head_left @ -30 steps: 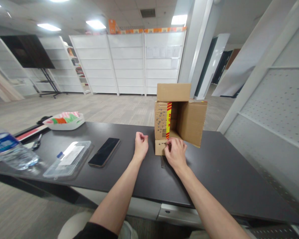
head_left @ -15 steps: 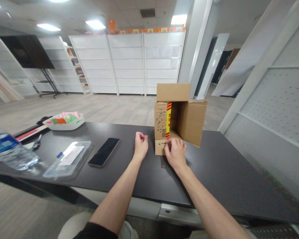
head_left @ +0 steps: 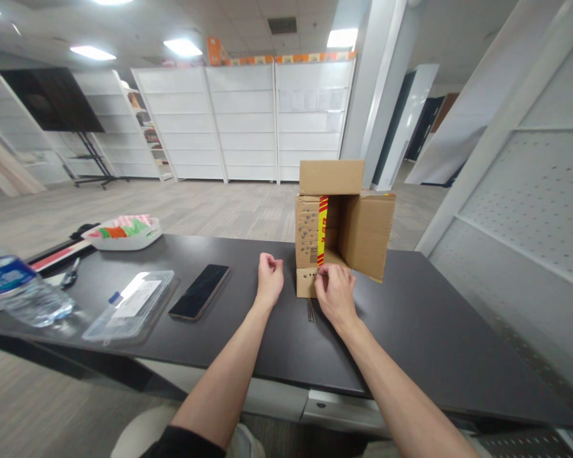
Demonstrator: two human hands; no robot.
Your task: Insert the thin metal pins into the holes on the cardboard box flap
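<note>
One cardboard box (head_left: 347, 226): on the tabletop (head_left: 424, 331); likely light, stiff; hold around its middle, not the bendy-looking flaps (head_left: 332, 178).
Left hand (head_left: 270, 280): fingers curled narrow, just beside the box.
Right hand (head_left: 337, 292): fingers pinched at the bottom flap (head_left: 306, 285); cannot tell if holding anything.

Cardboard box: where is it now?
In the head view, the cardboard box stands right of centre on the dark tabletop, just beyond the right hand.

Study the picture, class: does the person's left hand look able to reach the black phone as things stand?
Probably yes: the black phone lies on the dark tabletop to the left of the left hand, with nothing visible between them. The hand's grip looks curled, so would likely need opening first.
</note>
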